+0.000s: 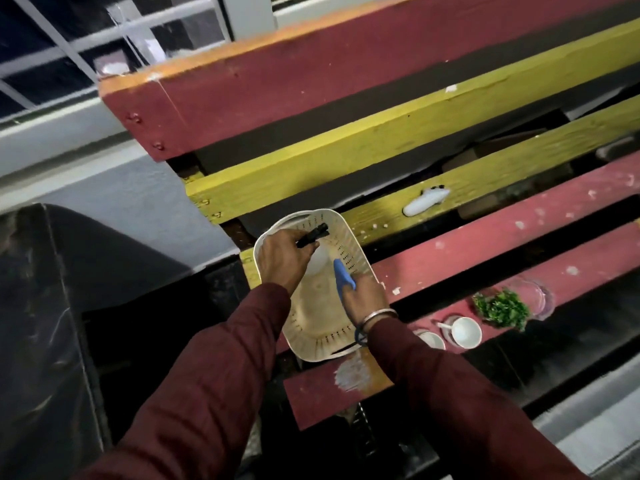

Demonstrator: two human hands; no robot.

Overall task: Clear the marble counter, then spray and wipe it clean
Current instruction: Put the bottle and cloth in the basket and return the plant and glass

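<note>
Dim, warm indoor light; overall soft focus, slight motion blur. Deep shadow between painted slats [346, 74] and at lower left. Window [52, 46] dark. Wide-angle bending at edges. White cups [464, 332] slightly overexposed.

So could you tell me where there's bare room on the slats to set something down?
Bare: the red slat right of the basket, above the cups, and the top red board. Crowded: the near slat with cups, greens and glass; both hands, left and right, fill the basket.
</note>
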